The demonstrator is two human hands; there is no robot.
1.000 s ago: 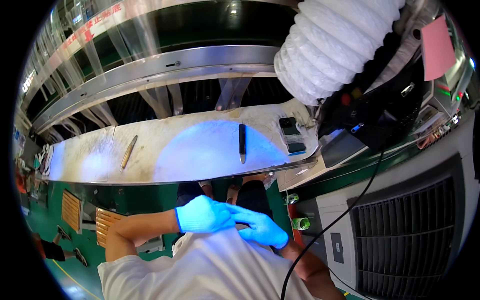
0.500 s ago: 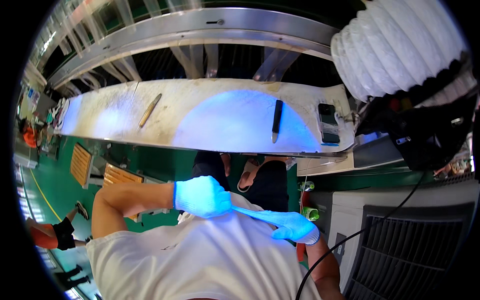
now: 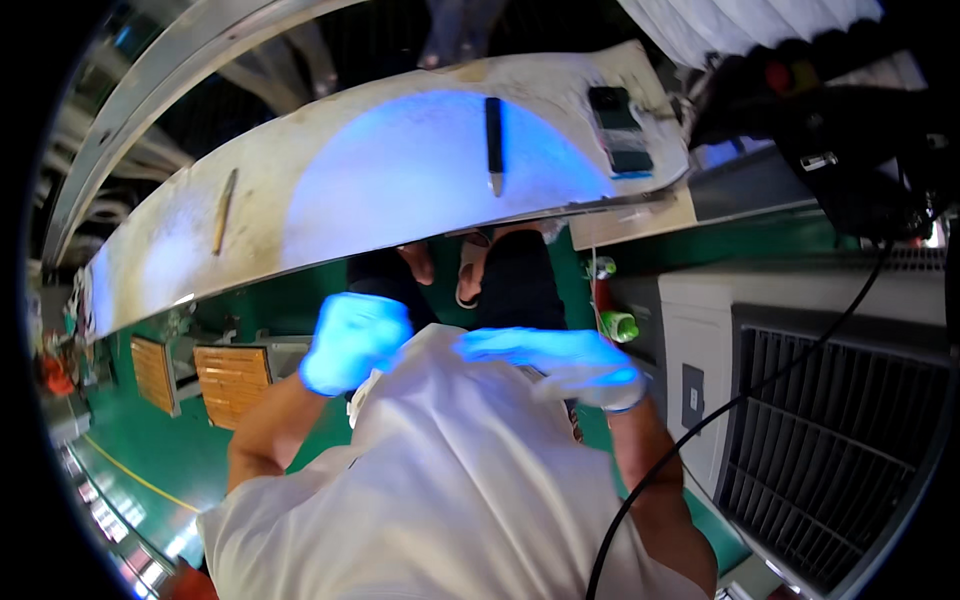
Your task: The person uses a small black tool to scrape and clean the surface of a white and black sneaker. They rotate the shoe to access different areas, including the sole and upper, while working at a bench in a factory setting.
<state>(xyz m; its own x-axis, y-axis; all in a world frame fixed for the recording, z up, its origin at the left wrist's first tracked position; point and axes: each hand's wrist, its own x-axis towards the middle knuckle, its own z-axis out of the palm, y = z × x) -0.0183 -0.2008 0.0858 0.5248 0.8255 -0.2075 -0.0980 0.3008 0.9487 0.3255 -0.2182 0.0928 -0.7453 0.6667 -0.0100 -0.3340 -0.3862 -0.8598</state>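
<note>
My left hand (image 3: 358, 342), in a knit glove lit bright blue, is in front of my body near the side of my white shirt (image 3: 460, 440). Its fingers are smeared by motion, so whether it holds anything is unclear. My right hand (image 3: 560, 362) wears a matching glove and lies across the shirt front, fingers stretched toward the left hand. Nothing shows in its grasp. The two hands are apart. Beyond them, a black-handled knife (image 3: 494, 140) lies on the lit part of the worktop (image 3: 390, 170). A thin tan-handled tool, knife-like, (image 3: 224, 212) lies farther left.
A dark phone (image 3: 621, 130) lies at the worktop's right end. A black bag (image 3: 860, 160) hangs beside it, below a white ribbed duct (image 3: 740, 25). A black cable (image 3: 735, 400) crosses in front of a grey vented machine (image 3: 840, 430). Wooden-topped stools (image 3: 232, 385) stand at left.
My left hand has let go of the right glove's fingertips and moved left. The right hand has risen a little. The view has tilted, so the worktop sits higher.
</note>
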